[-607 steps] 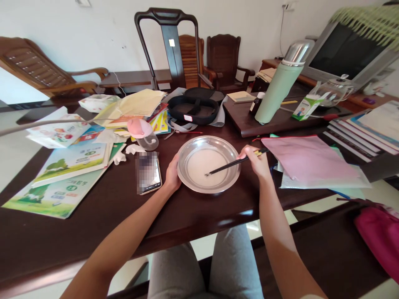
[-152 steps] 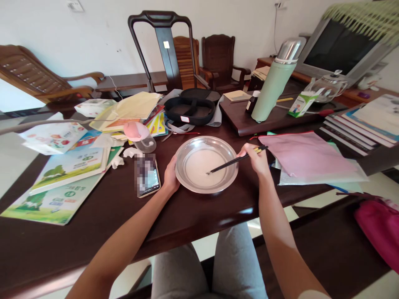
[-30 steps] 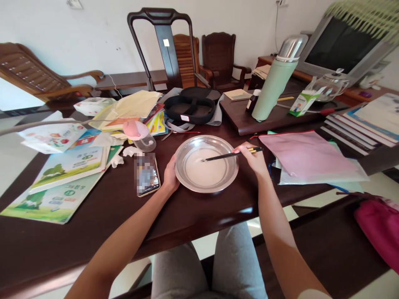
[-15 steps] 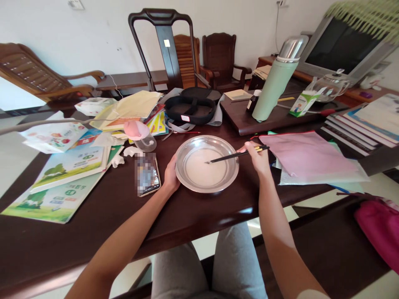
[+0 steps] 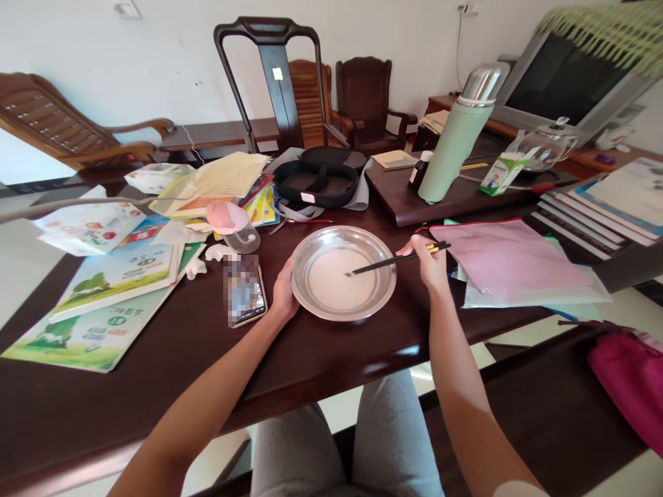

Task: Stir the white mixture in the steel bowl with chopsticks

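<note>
A shallow round metal bowl (image 5: 344, 314) stands on the dark wooden table, with a whitish liquid (image 5: 334, 286) in its bottom. My left hand (image 5: 284, 293) grips the bowl's left side, fingers along the outer wall and partly hidden by the rim. Black chopsticks with gold-coloured bands (image 5: 383, 264) are pinched in my right hand (image 5: 431, 266), just right of the bowl. They slant across the right rim, and their tips meet the liquid near the middle.
Left of the bowl lie a phone (image 5: 253, 293), crumpled tissues (image 5: 195, 268), a pink-lidded cup (image 5: 228, 217) and booklets (image 5: 108, 324). Behind it is a black case (image 5: 315, 183). To the right are a pink pouch (image 5: 510, 259), a green thermos (image 5: 456, 145) and stacked books (image 5: 580, 221).
The chopstick tips have shifted slightly right and down in the liquid, with my right hand still holding them. My left hand keeps its grip on the bowl.
</note>
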{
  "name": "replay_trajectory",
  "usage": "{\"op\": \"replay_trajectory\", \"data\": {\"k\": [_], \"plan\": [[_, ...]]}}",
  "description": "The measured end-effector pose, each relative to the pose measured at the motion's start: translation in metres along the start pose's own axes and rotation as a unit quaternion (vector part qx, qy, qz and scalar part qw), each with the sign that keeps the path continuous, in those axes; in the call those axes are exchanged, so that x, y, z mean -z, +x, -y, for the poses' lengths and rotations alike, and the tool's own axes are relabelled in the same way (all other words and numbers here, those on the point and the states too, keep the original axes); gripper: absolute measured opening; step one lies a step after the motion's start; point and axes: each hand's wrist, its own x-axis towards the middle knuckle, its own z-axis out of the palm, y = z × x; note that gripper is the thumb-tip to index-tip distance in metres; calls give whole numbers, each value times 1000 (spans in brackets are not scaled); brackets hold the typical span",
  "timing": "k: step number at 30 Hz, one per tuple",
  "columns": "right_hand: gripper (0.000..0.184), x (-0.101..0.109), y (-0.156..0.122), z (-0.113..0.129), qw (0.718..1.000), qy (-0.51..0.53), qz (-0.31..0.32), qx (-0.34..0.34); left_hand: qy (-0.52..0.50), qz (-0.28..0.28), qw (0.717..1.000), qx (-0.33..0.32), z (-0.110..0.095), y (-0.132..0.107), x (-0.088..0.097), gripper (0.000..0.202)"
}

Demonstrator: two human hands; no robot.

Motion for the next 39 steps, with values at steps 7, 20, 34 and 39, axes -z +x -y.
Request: {"op": "replay_trajectory", "data": {"k": [7, 20, 34, 39], "plan": [[59, -8, -2, 4, 991, 3, 132, -16, -8, -4, 1000, 13, -1, -1, -2, 37], [60, -7, -2, 4, 993, -2, 117, -14, -12, -6, 1000, 6, 1, 0, -1, 43], [57, -6, -2, 4, 995, 0, 104, -5, -15, -20, 999, 25, 2, 0, 0, 41], [62, 0, 1, 1, 1000, 7, -8, -15, -20, -25, 999, 29, 2, 0, 0, 40]]}}
